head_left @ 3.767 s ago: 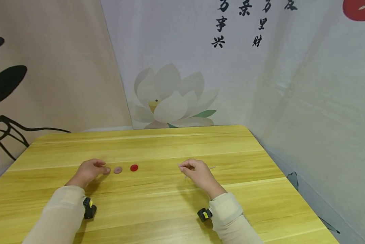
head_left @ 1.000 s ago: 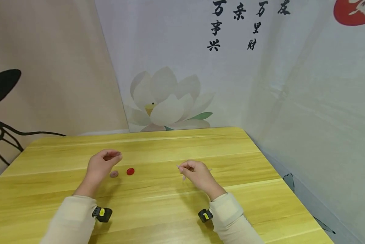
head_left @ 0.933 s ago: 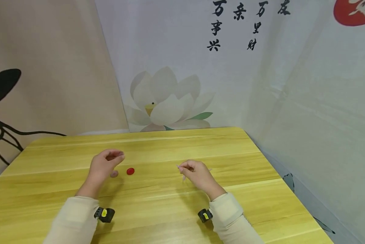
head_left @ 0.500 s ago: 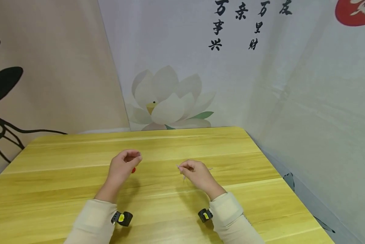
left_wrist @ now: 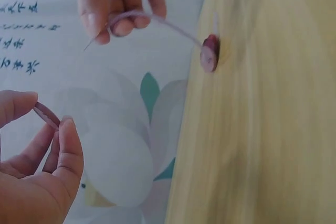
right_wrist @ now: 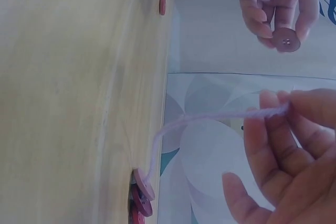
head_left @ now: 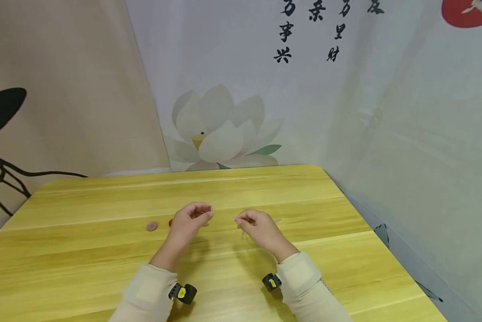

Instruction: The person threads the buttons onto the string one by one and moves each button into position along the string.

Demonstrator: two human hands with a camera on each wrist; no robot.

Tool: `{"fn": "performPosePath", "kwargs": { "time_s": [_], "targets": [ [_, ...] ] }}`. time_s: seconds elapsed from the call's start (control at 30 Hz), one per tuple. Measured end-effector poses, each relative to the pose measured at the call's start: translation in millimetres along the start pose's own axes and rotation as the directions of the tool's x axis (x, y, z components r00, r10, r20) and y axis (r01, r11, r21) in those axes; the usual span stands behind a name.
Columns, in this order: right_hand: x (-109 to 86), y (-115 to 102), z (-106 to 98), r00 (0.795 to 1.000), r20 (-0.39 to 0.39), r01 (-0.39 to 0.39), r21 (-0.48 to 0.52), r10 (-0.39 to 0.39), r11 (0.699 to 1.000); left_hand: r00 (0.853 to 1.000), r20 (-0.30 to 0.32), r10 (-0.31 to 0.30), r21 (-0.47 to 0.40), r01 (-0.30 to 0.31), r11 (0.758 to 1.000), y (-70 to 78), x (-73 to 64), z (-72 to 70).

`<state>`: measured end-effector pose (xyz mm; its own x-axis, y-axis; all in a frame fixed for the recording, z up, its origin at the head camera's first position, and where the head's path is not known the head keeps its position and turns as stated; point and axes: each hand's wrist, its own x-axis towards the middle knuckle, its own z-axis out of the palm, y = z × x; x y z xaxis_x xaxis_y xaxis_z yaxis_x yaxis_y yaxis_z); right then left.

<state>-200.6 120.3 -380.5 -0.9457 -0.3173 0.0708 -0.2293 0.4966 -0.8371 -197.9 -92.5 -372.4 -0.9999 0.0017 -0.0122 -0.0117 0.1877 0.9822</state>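
Note:
My left hand (head_left: 188, 223) pinches a mauve four-hole button (right_wrist: 286, 41) between thumb and fingertips. It stands just left of my right hand (head_left: 262, 229), the two hands apart. The right hand pinches a lilac string (right_wrist: 194, 117) near its end, and a thin tip sticks out past the fingers in the left wrist view. The string curves down to several threaded buttons (right_wrist: 143, 184), pink, dark red and red, at the table surface. In the head view the right hand hides those buttons.
On the wooden table (head_left: 84, 268) lie a mauve button (head_left: 152, 226) and a red button (head_left: 170, 222), the red one partly behind the left hand. A printed cloth backdrop (head_left: 233, 62) hangs behind the table. Each wrist wears a small black camera.
My left hand has picked up a button at the left and carried it right, past the two lying buttons, towards the right hand. The right hand stays almost still, holding the string.

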Motion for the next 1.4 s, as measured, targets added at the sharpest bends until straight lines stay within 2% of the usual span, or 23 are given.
{"fn": "performPosePath", "kwargs": {
  "time_s": [0.23, 0.8, 1.17, 1.4],
  "targets": [
    [0.5, 1.7, -0.2, 1.0, 0.005, -0.005, 0.01, 0.005, 1.0, 0.999, 0.037, -0.007, -0.069, 0.01, 0.998, -6.0, -1.8, 11.0],
    [-0.4, -2.0, -1.0, 0.999, 0.047, 0.014, -0.019, -0.013, 1.0, 0.99, 0.135, 0.024, -0.115, -0.008, 0.993, -7.9, -2.7, 19.4],
    [-0.8, -1.2, 1.9, 0.998, 0.063, 0.032, -0.05, -0.029, 0.998, 0.987, 0.157, 0.032, -0.035, -0.027, 0.999, -7.6, -6.1, 21.5],
    [-0.4, 0.1, 2.3, 0.996, 0.082, 0.038, -0.04, -0.034, 0.998, 0.984, 0.168, 0.063, 0.001, -0.064, 0.998, -5.7, -7.8, 22.3]
  ]
}}
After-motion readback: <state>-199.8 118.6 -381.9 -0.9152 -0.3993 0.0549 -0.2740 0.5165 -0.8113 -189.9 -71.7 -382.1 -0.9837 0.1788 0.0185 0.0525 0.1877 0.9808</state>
